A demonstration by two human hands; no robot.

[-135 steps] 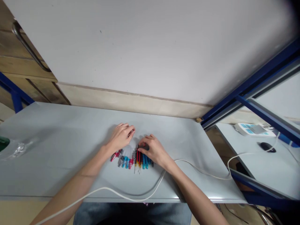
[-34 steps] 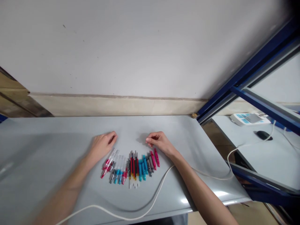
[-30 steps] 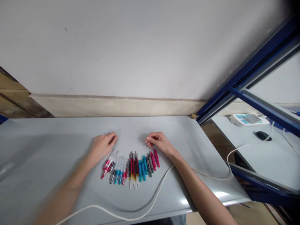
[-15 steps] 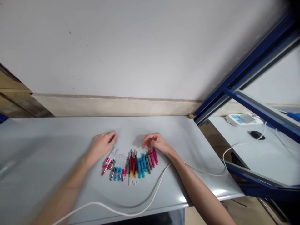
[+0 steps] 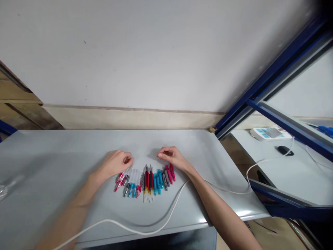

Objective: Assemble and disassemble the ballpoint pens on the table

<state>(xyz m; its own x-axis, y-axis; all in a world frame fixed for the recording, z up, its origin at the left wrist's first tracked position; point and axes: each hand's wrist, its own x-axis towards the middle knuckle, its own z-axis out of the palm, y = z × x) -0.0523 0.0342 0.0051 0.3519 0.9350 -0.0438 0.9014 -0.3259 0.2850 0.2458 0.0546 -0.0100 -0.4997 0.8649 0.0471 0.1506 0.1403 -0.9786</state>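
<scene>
Head view: your left hand [image 5: 116,163] and right hand [image 5: 174,158] curl, whether pinching anything I can't tell; keep the pen parts [image 5: 148,180] aligned.

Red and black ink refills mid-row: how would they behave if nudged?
The ink refills look slim and straight, so probably light and fairly stiff. Their apparently round tubes may roll on the smooth grey tabletop. They lie close together, so pushing one would likely shift others.
</scene>
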